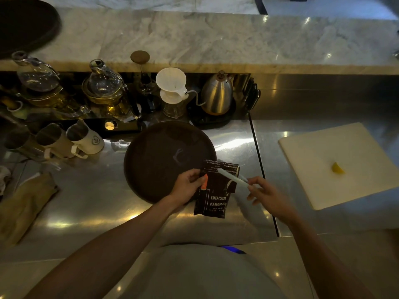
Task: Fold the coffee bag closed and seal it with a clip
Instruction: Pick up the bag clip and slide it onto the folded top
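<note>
The steel tabletop [233, 143] carries a round dark tray [155, 156] at its middle and a pale cutting board [323, 156] with a yellow wedge, probably lemon [337, 168], well apart to the right. The coffee bag [216, 195] stands at the tray's near right edge, its lower part printed with white lettering, its top already bent over into a flap. The left hand [186, 186] is closed on the bag's left side just under the fold, thumb in front and fingers behind. The right hand [264, 193] pinches the near end of a long pale clip [232, 176], which lies slantwise across the folded top; whether the clip already bites the fold or only rests against it is hard to tell in this dim light.

The bag looks like soft, crinkly laminate, light at the top and weighted low by its contents, so the flap will likely spring open if released. The best hold is probably where the left hand has it, right below the crease, pressing the layers flat. The clip seems stiff and slim, best held by its end and slid across the full width of the fold
</note>
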